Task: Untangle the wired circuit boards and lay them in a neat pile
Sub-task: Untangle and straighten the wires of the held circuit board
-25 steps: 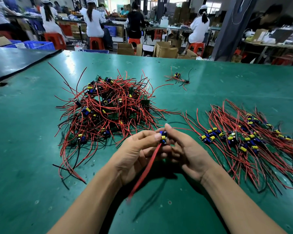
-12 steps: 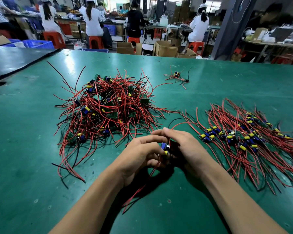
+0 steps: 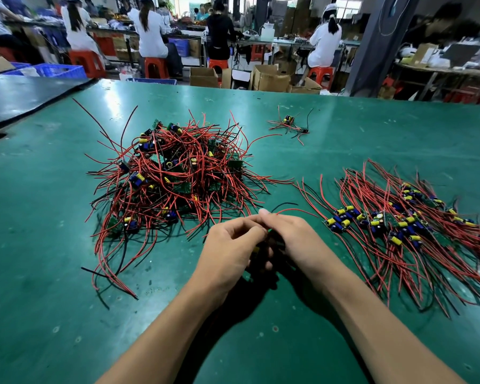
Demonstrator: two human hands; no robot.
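Green-matted worktable (image 3: 39,245): my left hand (image 3: 227,245) and right hand (image 3: 297,239) meet near its middle, fingers curled, pinching one small wired circuit board (image 3: 257,249) between them (nearly all hidden; only a yellow glint and a thin red lead (image 3: 291,210) show). Beyond my left hand lies the tangled heap of red- and black-wired boards (image 3: 175,178). The combed pile of boards (image 3: 399,225) lies right, its outer wires cut off by the frame.

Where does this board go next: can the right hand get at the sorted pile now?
Probably yes: the sorted pile lies close beside the right hand, only bare mat between, though it now pinches a wire.
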